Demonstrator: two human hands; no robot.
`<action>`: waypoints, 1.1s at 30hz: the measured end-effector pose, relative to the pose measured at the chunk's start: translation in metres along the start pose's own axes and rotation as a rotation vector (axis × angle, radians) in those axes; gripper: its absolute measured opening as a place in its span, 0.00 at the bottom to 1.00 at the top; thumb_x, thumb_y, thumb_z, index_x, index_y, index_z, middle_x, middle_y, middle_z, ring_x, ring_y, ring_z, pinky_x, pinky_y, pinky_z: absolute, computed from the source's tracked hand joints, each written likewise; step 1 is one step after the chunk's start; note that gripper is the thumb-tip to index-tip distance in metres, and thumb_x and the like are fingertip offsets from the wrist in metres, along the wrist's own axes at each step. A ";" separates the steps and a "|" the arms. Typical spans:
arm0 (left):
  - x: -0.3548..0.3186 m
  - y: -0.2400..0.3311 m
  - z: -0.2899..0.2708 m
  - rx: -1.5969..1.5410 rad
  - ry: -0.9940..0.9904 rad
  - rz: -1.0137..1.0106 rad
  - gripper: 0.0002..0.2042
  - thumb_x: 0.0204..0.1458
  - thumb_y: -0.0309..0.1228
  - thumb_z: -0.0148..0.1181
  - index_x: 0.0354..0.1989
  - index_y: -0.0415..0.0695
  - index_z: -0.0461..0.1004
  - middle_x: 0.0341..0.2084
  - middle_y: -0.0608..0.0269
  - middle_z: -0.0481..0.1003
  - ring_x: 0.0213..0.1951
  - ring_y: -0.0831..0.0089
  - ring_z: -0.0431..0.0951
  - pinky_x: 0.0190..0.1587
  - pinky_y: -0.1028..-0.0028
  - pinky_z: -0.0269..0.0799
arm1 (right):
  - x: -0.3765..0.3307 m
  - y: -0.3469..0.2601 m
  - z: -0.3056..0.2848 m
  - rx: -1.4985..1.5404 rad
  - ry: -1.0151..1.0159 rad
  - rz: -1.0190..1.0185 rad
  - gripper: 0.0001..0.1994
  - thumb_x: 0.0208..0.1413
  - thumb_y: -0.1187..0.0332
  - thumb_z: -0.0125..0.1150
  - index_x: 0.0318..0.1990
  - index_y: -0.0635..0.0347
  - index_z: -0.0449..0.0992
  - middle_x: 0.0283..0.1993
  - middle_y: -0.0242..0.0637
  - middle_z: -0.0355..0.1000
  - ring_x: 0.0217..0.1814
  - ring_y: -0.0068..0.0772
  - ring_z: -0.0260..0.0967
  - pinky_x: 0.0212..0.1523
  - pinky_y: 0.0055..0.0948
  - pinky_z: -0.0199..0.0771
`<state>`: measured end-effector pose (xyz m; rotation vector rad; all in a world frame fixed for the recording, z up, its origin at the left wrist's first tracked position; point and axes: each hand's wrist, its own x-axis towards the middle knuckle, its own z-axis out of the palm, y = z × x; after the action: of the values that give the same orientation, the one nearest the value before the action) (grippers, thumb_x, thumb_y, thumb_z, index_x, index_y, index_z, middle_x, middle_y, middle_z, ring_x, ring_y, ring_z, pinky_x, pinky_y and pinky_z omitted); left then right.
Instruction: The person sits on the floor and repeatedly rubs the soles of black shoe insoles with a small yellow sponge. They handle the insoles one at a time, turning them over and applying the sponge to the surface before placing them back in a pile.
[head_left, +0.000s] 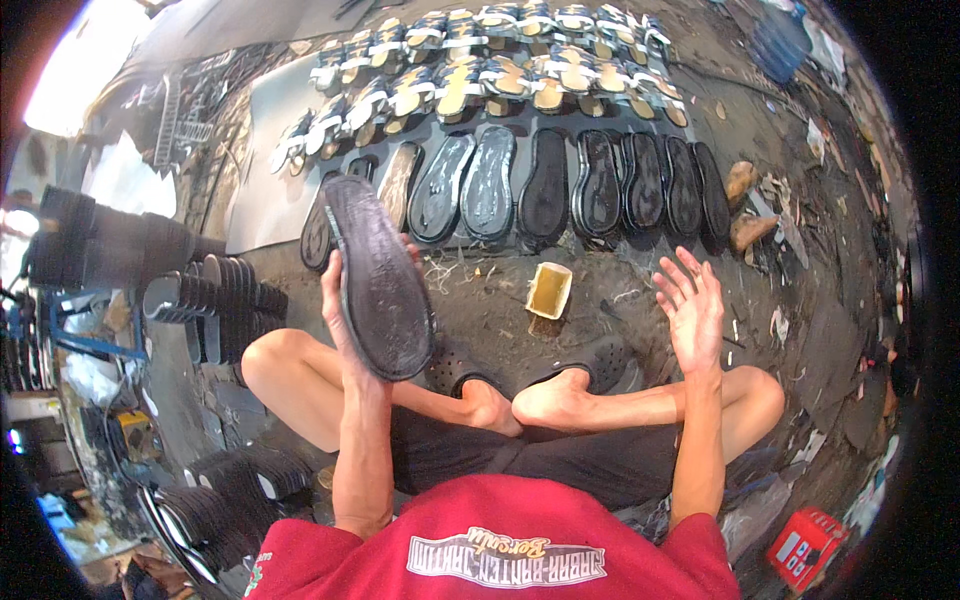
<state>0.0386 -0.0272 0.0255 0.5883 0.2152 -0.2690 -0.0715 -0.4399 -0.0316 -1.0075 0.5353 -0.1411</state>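
Sole (378, 285), black, covers most of the gripping left hand (335, 300); right hand (690, 310) spread, holding nothing.

left hand (345, 320) gripping, right hand (690, 310) raised, fingers spread

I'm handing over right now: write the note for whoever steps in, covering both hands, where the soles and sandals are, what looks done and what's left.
Left hand: grips one black rubber sole, held up on edge above the knee.
Right hand: empty, open, palm raised, touching nothing.
On the ground ahead: a row of black soles laid flat, some looking wet or glossy; behind them, rows of strapped sandals.
A small yellow tub sits between the feet and the sole row.
Stacks of black soles stand at the left.
Done, apparently: the laid-out row. Left: the sole in hand and the stacks.
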 end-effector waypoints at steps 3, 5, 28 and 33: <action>0.052 -0.026 -0.018 -0.083 -0.113 -0.159 0.31 0.73 0.49 0.48 0.72 0.34 0.67 0.66 0.33 0.73 0.60 0.45 0.81 0.65 0.50 0.78 | -0.001 -0.008 0.011 -0.054 -0.024 -0.073 0.31 0.75 0.45 0.51 0.74 0.57 0.67 0.66 0.41 0.74 0.62 0.32 0.75 0.62 0.33 0.71; 0.097 -0.056 -0.027 -0.179 -0.162 -0.207 0.29 0.73 0.46 0.48 0.73 0.36 0.68 0.66 0.34 0.73 0.61 0.46 0.80 0.66 0.49 0.78 | -0.001 -0.011 0.016 -0.057 -0.044 -0.116 0.31 0.75 0.45 0.52 0.74 0.57 0.66 0.65 0.41 0.75 0.60 0.31 0.76 0.61 0.31 0.72; 0.298 -0.208 -0.024 1.358 0.117 0.339 0.18 0.63 0.32 0.55 0.56 0.38 0.83 0.41 0.51 0.85 0.41 0.68 0.84 0.46 0.70 0.79 | -0.012 -0.012 -0.010 -0.086 0.046 -0.167 0.28 0.75 0.50 0.56 0.74 0.53 0.66 0.61 0.39 0.77 0.55 0.28 0.78 0.57 0.29 0.73; 0.150 -0.234 0.076 1.057 -0.148 0.682 0.14 0.58 0.17 0.56 0.52 0.36 0.77 0.42 0.48 0.80 0.45 0.55 0.81 0.53 0.59 0.76 | -0.029 -0.046 -0.029 -0.002 0.109 -0.393 0.30 0.75 0.48 0.52 0.75 0.56 0.63 0.61 0.45 0.78 0.54 0.35 0.79 0.60 0.34 0.73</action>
<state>0.1163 -0.2857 -0.0754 1.6308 -0.3100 0.2749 -0.1050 -0.4768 0.0054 -1.1029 0.4305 -0.5469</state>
